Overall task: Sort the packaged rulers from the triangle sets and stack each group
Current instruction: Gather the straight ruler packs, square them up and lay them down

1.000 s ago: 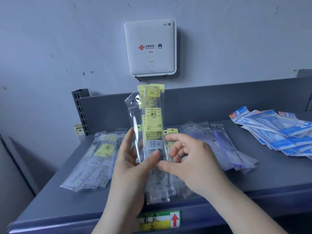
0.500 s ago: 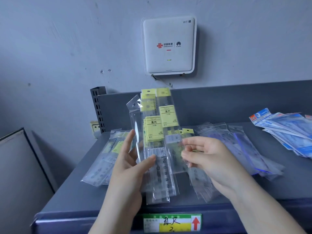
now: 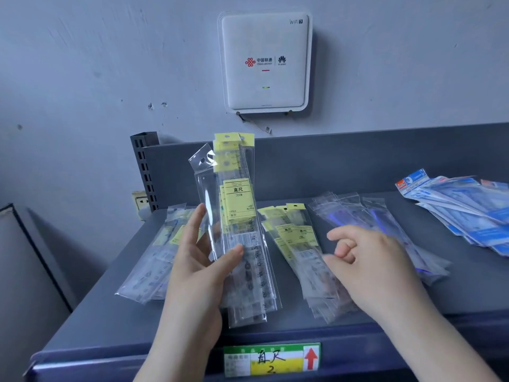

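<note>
Left hand: its grip is closed on a bundle of packaged rulers, thumb across the front of the clear sleeves and fingers behind, holding them upright above the front of the shelf. The bundle shows yellow header cards and a yellow label; one clear sleeve leans out to the left at the top.

Right hand: its grip holds nothing; the fingers are loosely curled, forefinger and thumb pointing left. It is over the lower end of a fanned pile of yellow-labelled rulers lying flat on the shelf, just right of the held bundle; whether it touches them cannot be told.

Further piles: more yellow-labelled sleeves lie at the left of the shelf; clear packets with blue contents lie beyond the right hand; blue-and-white packets are stacked at the far right, well apart from the rulers.

Surroundings: a green and yellow shelf tag with a red arrow is on the front edge; a white router is fixed to the wall above.
</note>
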`<state>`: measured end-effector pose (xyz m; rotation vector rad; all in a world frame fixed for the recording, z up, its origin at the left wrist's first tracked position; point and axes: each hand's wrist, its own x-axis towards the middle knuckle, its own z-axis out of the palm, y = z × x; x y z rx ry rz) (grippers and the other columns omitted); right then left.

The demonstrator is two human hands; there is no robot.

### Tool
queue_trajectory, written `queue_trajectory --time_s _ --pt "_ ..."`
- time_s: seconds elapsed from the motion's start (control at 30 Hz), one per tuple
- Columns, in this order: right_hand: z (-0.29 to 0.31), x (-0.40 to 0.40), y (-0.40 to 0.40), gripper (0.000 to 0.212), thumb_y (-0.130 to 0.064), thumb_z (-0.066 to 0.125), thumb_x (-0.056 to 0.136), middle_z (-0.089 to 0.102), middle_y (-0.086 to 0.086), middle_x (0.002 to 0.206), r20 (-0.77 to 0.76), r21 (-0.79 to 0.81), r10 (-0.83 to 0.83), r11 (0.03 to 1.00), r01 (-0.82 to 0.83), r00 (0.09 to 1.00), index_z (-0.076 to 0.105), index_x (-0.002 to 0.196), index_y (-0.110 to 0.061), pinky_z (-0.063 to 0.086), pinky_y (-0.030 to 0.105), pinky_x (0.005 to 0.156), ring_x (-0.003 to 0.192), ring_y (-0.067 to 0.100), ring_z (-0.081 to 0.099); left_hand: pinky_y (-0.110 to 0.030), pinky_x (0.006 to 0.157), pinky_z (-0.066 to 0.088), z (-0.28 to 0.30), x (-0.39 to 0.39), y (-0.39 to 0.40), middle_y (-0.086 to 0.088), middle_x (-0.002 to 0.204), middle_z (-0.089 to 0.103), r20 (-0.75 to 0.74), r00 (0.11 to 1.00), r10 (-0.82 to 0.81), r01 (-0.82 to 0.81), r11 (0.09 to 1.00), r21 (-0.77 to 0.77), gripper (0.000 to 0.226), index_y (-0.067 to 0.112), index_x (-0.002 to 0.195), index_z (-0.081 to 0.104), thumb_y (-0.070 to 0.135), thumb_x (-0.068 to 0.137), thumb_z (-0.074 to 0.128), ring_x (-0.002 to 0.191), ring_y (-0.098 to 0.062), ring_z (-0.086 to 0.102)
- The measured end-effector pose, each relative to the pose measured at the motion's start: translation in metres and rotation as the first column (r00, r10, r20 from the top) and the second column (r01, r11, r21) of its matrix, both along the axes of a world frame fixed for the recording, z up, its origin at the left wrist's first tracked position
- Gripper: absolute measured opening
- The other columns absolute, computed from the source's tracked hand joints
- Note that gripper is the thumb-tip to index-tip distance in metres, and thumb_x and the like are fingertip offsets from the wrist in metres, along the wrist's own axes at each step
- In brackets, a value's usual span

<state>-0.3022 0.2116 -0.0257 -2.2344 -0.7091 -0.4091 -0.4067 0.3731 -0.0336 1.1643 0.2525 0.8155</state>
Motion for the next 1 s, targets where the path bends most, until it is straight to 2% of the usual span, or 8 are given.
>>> queue_trajectory --time_s 0.07,0.13,0.23,0.37,0.5,0.67,0.83,1.0 --pt "0.006 -0.008 0.004 0.019 -0.028 0.072 0.074 0.061 -0.011 0.068 -0.017 0.177 0.103 0.979 -0.099 0.995 0.064 0.090 -0.031 0.043 0.013 0.061 0.066 0.007 0.057 -0.040 0.079 0.050 0.001 0.000 -0.001 0.013 0.125 0.056 -0.002 1.000 -0.004 0.004 1.000 0.010 0.072 0.050 0.117 0.048 -0.010 0.080 0.059 0.127 -0.024 0.050" --pt "0.011 -0.017 0.013 0.027 -0.039 0.073 0.065 0.065 -0.010 0.072 -0.121 0.313 0.272 0.923 -0.224 0.955 0.061 0.089 -0.040 0.049 0.014 0.066 0.069 0.003 0.061 -0.034 0.077 0.054 0.002 0.000 -0.003 0.005 0.128 0.059 0.008 1.000 -0.027 0.027 0.999 0.022 0.072 0.047 0.119 0.049 -0.009 0.076 0.061 0.118 -0.022 0.058" --pt "0.009 -0.029 0.029 0.040 -0.042 0.078 0.061 0.065 -0.011 0.080 -0.247 0.312 0.400 0.895 -0.318 0.883 0.057 0.095 -0.043 0.054 0.021 0.072 0.075 0.002 0.063 -0.025 0.066 0.058 0.003 -0.002 -0.005 -0.001 0.123 0.064 0.023 0.997 -0.070 0.069 0.997 0.042 0.075 0.041 0.124 0.050 -0.003 0.065 0.065 0.101 -0.021 0.067" --pt "0.009 -0.032 0.038 0.035 -0.024 0.081 0.066 0.066 -0.008 0.071 -0.289 0.362 0.429 0.877 -0.318 0.856 0.058 0.087 -0.041 0.055 0.023 0.071 0.065 0.006 0.062 -0.041 0.086 0.055 0.005 -0.003 -0.005 -0.009 0.129 0.059 0.044 0.994 -0.100 0.098 0.994 0.053 0.082 0.037 0.130 0.048 0.003 0.058 0.068 0.117 -0.026 0.059" --pt "0.011 -0.028 0.035 0.029 -0.015 0.080 0.069 0.066 -0.008 0.063 -0.313 0.491 0.460 0.827 -0.273 0.831 0.062 0.083 -0.034 0.049 0.011 0.058 0.056 0.000 0.061 -0.029 0.073 0.058 0.005 -0.003 -0.006 -0.006 0.121 0.065 0.084 0.990 -0.111 0.107 0.993 0.052 0.081 0.034 0.130 0.048 -0.004 0.060 0.064 0.101 -0.023 0.068" --pt "0.012 -0.010 0.016 0.026 -0.009 0.078 0.069 0.068 -0.014 0.061 -0.325 0.568 0.398 0.807 -0.159 0.858 0.066 0.080 -0.030 0.047 0.009 0.056 0.053 -0.002 0.061 -0.021 0.070 0.057 0.001 -0.001 -0.002 0.007 0.117 0.067 0.060 0.997 -0.049 0.045 0.997 0.056 0.074 0.042 0.119 0.053 -0.015 0.073 0.060 0.106 -0.018 0.065" --pt "0.008 0.004 -0.004 0.018 -0.010 0.077 0.071 0.067 -0.008 0.055 -0.362 0.363 0.244 0.926 -0.105 0.900 0.068 0.082 -0.021 0.044 0.015 0.054 0.045 -0.001 0.055 -0.020 0.075 0.056 -0.001 0.002 0.000 0.002 0.132 0.055 0.040 0.999 -0.014 0.011 0.998 0.069 0.076 0.041 0.124 0.050 -0.013 0.072 0.062 0.119 -0.013 0.057" --pt "0.003 0.005 -0.004 0.026 -0.026 0.077 0.072 0.060 -0.012 0.056 -0.185 -0.015 0.006 1.000 -0.009 0.983 0.067 0.096 -0.024 0.039 0.015 0.058 0.062 -0.001 0.054 -0.018 0.073 0.056 0.000 0.002 0.000 0.006 0.124 0.059 0.038 0.999 -0.025 0.021 0.996 0.089 0.077 0.040 0.125 0.051 -0.013 0.070 0.064 0.110 -0.007 0.061"
